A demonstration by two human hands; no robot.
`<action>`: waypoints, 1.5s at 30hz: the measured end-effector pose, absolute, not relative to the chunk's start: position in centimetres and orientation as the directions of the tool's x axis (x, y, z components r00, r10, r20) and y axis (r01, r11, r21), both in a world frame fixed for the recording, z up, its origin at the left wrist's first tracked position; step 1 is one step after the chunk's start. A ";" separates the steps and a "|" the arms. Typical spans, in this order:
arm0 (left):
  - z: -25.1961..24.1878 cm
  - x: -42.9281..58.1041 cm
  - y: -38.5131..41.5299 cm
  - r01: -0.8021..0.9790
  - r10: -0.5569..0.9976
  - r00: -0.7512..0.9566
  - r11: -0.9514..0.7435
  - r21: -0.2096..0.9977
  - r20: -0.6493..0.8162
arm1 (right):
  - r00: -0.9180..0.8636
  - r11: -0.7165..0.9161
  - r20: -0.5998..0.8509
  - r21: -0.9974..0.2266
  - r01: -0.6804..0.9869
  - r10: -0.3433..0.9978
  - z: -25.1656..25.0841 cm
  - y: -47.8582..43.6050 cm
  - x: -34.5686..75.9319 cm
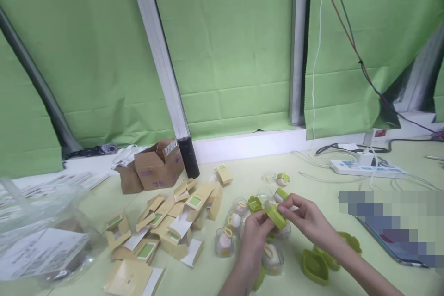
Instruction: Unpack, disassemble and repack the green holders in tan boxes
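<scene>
Both hands meet over a cluster of small containers on the table. My left hand [255, 233] pinches a small green plastic lid [276, 217] from its left side. From the right, the fingers of my right hand [304, 217] are closed on the same piece near its upper edge. Around them lie clear plastic cases [225, 250] with pale round contents and yellow loops; one such case [273, 266] sits just below the hands. Right of my right wrist are several loose green shell-shaped pieces [315, 266]. The inside of the held lid is hidden.
Several opened tan paper boxes [166, 222] are heaped left of my hands. Behind them stand a brown carton [157, 169] and a black cylinder [189, 157]. A clear plastic bag [45, 240] lies far left. At right are a phone [388, 240] and a cabled power strip [367, 169].
</scene>
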State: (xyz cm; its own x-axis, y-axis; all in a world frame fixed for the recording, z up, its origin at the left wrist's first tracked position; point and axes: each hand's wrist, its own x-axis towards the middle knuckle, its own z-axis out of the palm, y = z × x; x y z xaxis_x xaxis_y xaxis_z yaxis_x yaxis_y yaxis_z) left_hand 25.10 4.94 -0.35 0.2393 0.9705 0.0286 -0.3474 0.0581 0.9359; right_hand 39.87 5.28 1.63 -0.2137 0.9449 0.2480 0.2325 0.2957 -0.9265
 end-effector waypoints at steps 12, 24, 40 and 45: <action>-0.4 24.8 4.5 -0.305 0.951 0.306 0.066 0.950 0.032 | -0.193 0.255 0.224 -0.955 0.154 0.955 0.5 4.5 39.8; 1.5 27.5 8.2 -0.026 0.908 0.405 -0.109 0.994 0.110 | -0.212 0.237 0.153 -0.853 0.465 0.965 3.1 4.9 43.9; 0.6 31.2 17.9 0.543 0.864 0.501 -0.348 0.764 0.038 | -0.030 0.107 0.171 -0.466 0.878 0.985 -2.0 7.6 51.4; 0.8 31.5 18.7 0.467 0.892 0.451 -0.266 0.843 0.031 | -0.018 0.151 0.253 -0.516 0.843 0.967 -0.4 7.4 50.3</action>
State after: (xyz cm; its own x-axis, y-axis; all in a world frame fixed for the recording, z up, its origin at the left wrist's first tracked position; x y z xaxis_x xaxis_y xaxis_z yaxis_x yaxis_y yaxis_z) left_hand 31.46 18.72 0.81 0.4511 0.8919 0.0312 0.4671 -0.2657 0.8433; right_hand 50.27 7.37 -0.44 -0.0182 0.9673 0.2528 0.8430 0.1508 -0.5163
